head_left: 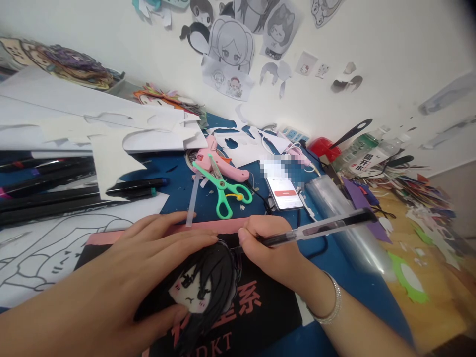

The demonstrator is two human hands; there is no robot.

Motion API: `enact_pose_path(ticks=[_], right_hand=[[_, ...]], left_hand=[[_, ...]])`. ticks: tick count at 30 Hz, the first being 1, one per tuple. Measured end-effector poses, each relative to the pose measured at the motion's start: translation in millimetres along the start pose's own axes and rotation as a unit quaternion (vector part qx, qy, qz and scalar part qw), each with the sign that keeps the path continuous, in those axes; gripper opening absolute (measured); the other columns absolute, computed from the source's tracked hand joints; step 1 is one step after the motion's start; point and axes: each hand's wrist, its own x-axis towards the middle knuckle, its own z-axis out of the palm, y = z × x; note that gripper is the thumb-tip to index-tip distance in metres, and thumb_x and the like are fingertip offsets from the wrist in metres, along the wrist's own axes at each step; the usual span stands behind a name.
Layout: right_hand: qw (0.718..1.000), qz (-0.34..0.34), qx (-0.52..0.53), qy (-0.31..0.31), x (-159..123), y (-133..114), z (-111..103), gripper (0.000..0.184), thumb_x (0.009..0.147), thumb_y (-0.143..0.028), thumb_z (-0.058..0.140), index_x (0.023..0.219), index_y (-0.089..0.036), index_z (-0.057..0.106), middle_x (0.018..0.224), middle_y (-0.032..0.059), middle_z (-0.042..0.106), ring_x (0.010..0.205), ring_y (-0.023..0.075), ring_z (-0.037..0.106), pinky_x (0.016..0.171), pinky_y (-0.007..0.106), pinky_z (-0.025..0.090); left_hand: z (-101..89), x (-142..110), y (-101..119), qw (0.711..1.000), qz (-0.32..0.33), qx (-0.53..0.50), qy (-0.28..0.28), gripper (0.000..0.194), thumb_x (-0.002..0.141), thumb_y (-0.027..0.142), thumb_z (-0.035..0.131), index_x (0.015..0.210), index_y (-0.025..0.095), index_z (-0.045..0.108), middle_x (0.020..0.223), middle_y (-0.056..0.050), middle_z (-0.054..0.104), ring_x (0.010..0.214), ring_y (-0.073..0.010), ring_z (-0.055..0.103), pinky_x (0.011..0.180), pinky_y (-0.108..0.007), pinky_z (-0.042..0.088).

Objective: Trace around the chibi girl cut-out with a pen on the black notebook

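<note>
A paper cutout of a cartoon head with black hair (219,270) and blushing cheeks lies on a black book or box with pink lettering (267,307). My left hand (148,267) is spread over it, the thumb on the face's lower edge and the index fingertip at the top of the hair. In my right hand (271,248) is a clear-barrelled pen (316,227), pinched between thumb and fingers. Its tip end meets the cutout's upper right edge; the exact tip is hard to see. Above both hands lie green-handled scissors (222,186).
Behind the scissors sits a pink glue gun (223,161), with a glue stick (193,201) nearby. A phone (284,191) and a clear plastic roll (349,228) lie to the right. Black markers (74,198), white paper (55,114) and a line drawing (52,253) are at left.
</note>
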Motion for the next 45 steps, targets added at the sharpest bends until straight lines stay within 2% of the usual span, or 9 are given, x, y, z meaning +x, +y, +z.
enact_pose_path(ticks=[6, 11, 14, 20, 34, 37, 41, 45], right_hand=[[1.000, -0.001, -0.004, 0.006, 2, -3, 0, 0.038, 0.092, -0.015, 0.049, 0.062, -0.024, 0.027, 0.057, -0.0070, 0.035, 0.051, 0.0088, 0.035, 0.049, 0.025, 0.029], [1.000, 0.006, 0.001, 0.002, 5, -5, 0, 0.037, 0.089, -0.014, 0.048, 0.061, -0.024, 0.026, 0.056, -0.0074, 0.032, 0.050, 0.0086, 0.032, 0.048, 0.025, 0.028], [1.000, -0.012, 0.016, 0.004, 4, -4, 0, 0.038, 0.091, -0.014, 0.049, 0.062, -0.024, 0.026, 0.056, -0.0076, 0.031, 0.051, 0.0087, 0.033, 0.049, 0.024, 0.029], [1.000, -0.006, 0.013, -0.002, 5, -3, 0, 0.037, 0.090, -0.014, 0.048, 0.062, -0.024, 0.026, 0.056, -0.0071, 0.034, 0.050, 0.0088, 0.034, 0.049, 0.024, 0.030], [0.999, -0.003, 0.034, -0.005, 5, -4, -1, 0.038, 0.088, -0.014, 0.049, 0.061, -0.024, 0.025, 0.055, -0.0072, 0.033, 0.050, 0.0086, 0.033, 0.047, 0.024, 0.028], [1.000, -0.005, 0.027, -0.008, 5, -4, -1, 0.037, 0.089, -0.014, 0.048, 0.062, -0.025, 0.025, 0.055, -0.0069, 0.033, 0.050, 0.0090, 0.033, 0.047, 0.024, 0.028], [0.999, 0.009, 0.038, -0.012, 4, -4, -1, 0.038, 0.089, -0.016, 0.050, 0.061, -0.025, 0.026, 0.055, -0.0065, 0.033, 0.050, 0.0096, 0.034, 0.047, 0.025, 0.029], [0.999, 0.028, 0.031, -0.013, 3, -4, -1, 0.039, 0.088, -0.017, 0.050, 0.060, -0.024, 0.025, 0.054, -0.0063, 0.033, 0.050, 0.0094, 0.034, 0.047, 0.025, 0.028]], left_hand=[[-1.2, 0, 2, 1.000, -0.008, 0.009, -0.005, 0.080, 0.098, 0.042, 0.050, 0.170, 0.039, 0.015, 0.170, 0.014, 0.040, 0.157, -0.0307, 0.038, 0.100, -0.053, 0.063], [2.0, -4, -2, 0.999, -0.013, 0.030, -0.002, 0.082, 0.098, 0.045, 0.049, 0.171, 0.035, 0.013, 0.174, 0.007, 0.035, 0.154, -0.0386, 0.043, 0.096, -0.057, 0.064], [2.4, -4, -3, 0.999, -0.016, 0.031, -0.012, 0.083, 0.098, 0.045, 0.050, 0.171, 0.036, 0.013, 0.173, 0.005, 0.037, 0.151, -0.0408, 0.046, 0.096, -0.059, 0.063], [1.6, -6, 0, 1.000, -0.019, 0.000, -0.008, 0.083, 0.097, 0.045, 0.050, 0.170, 0.041, 0.011, 0.167, 0.008, 0.046, 0.153, -0.0365, 0.045, 0.099, -0.059, 0.061], [5.5, -8, -3, 1.000, -0.020, 0.018, -0.005, 0.080, 0.098, 0.044, 0.048, 0.170, 0.040, 0.012, 0.175, 0.012, 0.031, 0.156, -0.0324, 0.038, 0.100, -0.055, 0.062], [5.7, -9, -3, 1.000, -0.024, 0.009, -0.002, 0.080, 0.097, 0.043, 0.049, 0.170, 0.042, 0.013, 0.171, 0.010, 0.040, 0.156, -0.0343, 0.040, 0.100, -0.056, 0.061], [0.9, -7, 0, 0.998, -0.046, -0.032, -0.025, 0.084, 0.094, 0.041, 0.056, 0.168, 0.044, 0.017, 0.165, 0.004, 0.051, 0.152, -0.0401, 0.045, 0.104, -0.059, 0.058], [-2.7, 3, 14, 0.986, -0.121, -0.116, 0.003, 0.078, 0.086, 0.051, 0.067, 0.159, 0.041, 0.044, 0.143, 0.002, 0.070, 0.151, -0.0437, 0.044, 0.117, -0.059, 0.049]])
